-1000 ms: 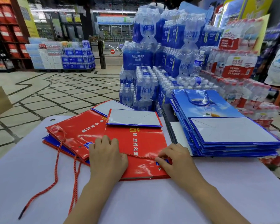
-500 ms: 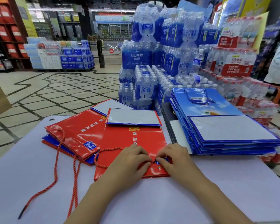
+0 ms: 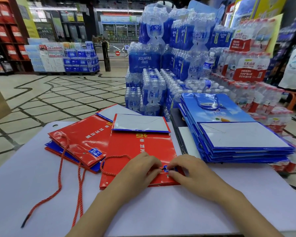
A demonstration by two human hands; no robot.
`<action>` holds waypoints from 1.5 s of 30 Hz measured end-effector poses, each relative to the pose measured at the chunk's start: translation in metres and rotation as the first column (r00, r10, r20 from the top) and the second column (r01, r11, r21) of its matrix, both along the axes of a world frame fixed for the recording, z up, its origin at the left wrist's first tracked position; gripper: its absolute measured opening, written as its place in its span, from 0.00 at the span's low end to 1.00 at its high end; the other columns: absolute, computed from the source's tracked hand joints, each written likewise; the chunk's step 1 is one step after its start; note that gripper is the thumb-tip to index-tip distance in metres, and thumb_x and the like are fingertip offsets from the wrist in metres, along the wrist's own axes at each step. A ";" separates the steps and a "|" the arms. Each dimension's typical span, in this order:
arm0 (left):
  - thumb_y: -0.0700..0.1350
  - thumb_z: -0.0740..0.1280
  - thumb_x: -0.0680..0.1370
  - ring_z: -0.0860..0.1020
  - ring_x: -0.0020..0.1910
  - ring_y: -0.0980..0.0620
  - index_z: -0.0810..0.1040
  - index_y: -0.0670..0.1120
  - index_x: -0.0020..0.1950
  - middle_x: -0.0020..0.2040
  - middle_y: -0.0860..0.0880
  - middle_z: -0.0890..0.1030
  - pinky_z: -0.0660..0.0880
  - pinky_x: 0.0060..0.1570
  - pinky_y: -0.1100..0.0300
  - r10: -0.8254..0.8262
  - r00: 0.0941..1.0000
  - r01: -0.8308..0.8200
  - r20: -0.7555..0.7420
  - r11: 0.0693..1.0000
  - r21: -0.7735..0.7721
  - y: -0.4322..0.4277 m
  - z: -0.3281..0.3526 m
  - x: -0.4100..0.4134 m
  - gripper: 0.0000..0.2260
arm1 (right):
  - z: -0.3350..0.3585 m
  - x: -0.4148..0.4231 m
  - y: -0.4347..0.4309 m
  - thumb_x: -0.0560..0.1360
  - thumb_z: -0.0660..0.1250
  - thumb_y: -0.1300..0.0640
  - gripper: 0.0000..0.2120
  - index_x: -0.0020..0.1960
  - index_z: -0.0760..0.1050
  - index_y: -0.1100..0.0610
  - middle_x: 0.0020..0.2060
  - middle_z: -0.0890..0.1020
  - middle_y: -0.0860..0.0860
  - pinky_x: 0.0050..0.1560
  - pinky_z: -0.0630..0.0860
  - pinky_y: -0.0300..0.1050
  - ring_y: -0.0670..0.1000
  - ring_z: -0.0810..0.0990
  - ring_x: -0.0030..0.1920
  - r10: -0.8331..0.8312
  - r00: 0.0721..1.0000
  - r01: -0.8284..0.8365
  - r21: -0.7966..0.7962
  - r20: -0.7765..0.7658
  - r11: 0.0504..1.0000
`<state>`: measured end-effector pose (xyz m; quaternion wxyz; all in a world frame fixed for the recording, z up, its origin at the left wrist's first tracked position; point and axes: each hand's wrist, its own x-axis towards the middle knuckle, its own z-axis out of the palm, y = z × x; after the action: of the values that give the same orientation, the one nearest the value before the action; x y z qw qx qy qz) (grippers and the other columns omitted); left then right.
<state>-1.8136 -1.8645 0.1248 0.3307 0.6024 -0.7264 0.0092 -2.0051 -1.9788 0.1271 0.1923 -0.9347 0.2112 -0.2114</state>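
A flat red paper bag lies on the white table in front of me, its grey folded base at the far end. A red cord handle loops across its near left part. My left hand pinches the cord's dark tip just above a metal eyelet near the bag's front edge. My right hand rests on the bag beside the eyelet, with its thumb and forefinger meeting the left fingers at the cord tip.
A small pile of red bags with loose red cords lies to the left. A tall stack of blue bags sits on the right. Packs of bottled water stand behind the table. Tiled floor stretches away at left.
My left hand moved from flat on the bag's left part to the right, drawing the cord across until it met my right hand at the eyelet. The cord now loops on the bag.
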 end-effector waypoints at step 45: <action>0.43 0.62 0.80 0.70 0.48 0.52 0.81 0.45 0.52 0.47 0.49 0.78 0.68 0.49 0.60 -0.161 0.950 0.120 0.266 0.979 0.165 -0.028 0.023 -0.002 0.08 | -0.014 -0.023 -0.002 0.78 0.65 0.46 0.14 0.51 0.84 0.54 0.43 0.85 0.44 0.46 0.80 0.45 0.44 0.83 0.44 0.101 0.955 -0.031 -0.246 0.279 0.969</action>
<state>-1.8157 -1.8929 0.1478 0.1800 0.5645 -0.8054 0.0165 -2.0278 -1.9808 0.1131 0.1143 -0.9165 0.1224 -0.3633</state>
